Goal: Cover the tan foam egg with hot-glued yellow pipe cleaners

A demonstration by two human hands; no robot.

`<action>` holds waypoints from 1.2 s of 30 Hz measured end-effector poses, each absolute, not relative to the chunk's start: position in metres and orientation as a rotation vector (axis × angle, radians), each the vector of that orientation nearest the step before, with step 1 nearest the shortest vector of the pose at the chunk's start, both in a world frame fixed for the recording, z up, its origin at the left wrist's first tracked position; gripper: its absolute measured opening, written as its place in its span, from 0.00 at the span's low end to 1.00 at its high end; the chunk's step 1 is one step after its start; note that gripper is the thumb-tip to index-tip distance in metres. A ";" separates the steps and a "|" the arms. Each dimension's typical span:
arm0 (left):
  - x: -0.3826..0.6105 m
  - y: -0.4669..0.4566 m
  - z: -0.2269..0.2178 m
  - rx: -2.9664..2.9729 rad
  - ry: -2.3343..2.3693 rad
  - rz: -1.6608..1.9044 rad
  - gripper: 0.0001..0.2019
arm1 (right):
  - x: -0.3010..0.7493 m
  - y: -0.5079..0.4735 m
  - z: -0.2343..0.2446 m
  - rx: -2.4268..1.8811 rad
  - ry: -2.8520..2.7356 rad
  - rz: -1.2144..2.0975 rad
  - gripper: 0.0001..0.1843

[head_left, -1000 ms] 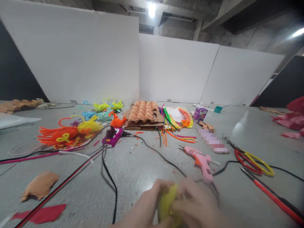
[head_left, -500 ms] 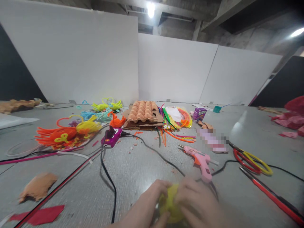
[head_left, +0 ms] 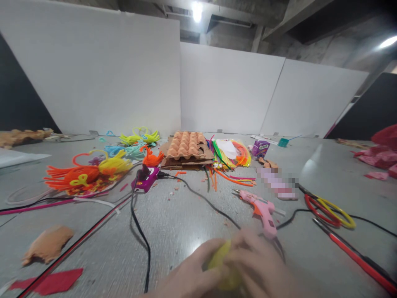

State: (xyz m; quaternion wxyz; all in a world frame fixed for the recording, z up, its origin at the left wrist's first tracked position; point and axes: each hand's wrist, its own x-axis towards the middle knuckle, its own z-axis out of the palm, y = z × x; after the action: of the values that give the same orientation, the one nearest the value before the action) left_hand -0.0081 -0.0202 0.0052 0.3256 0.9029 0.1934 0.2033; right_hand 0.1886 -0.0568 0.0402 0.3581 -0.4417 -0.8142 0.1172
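Observation:
At the lower middle of the head view, a blurred yellow rounded piece (head_left: 219, 257) sits between my two hands. My left hand (head_left: 198, 267) curls round its left side, with the thumb across the front. The fingers of my right hand (head_left: 256, 260) are bent and press on its right side. Motion blur and the fingers hide much of the piece, so its exact kind does not show. Just beyond my right hand lies a pink glue gun (head_left: 259, 207), its nozzle toward the upper left.
An egg carton (head_left: 187, 145) rests on cardboard at the back. Left of it are fuzzy orange, yellow and blue pipe-cleaner figures (head_left: 74, 177) and a purple power strip (head_left: 146, 180). Black cables (head_left: 141, 231) cross the table. Red-handled scissors (head_left: 350, 252) lie on the right.
My left fingers have closed further over the yellow piece, and its visible part is smaller. Both hands stay in about the same place; the glue gun has not moved.

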 end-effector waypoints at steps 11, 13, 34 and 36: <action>-0.015 -0.019 -0.013 2.256 0.602 0.527 0.20 | 0.193 -0.058 0.041 -1.226 -2.174 0.324 0.18; -0.015 -0.020 -0.019 2.233 0.646 0.546 0.17 | 0.194 -0.058 0.042 -1.247 -2.185 0.340 0.18; -0.011 -0.015 0.001 2.563 0.337 0.663 0.10 | 0.198 -0.059 0.033 -1.163 -2.195 0.293 0.18; -0.012 -0.015 0.000 2.570 0.322 0.666 0.11 | 0.199 -0.059 0.033 -1.189 -2.226 0.249 0.19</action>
State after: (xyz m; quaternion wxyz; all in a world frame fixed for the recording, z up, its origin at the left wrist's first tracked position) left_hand -0.0119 -0.0150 0.0005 0.2317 0.9348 0.1172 0.2424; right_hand 0.1989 -0.0585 0.0325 0.2983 -0.4474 -0.8379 0.0938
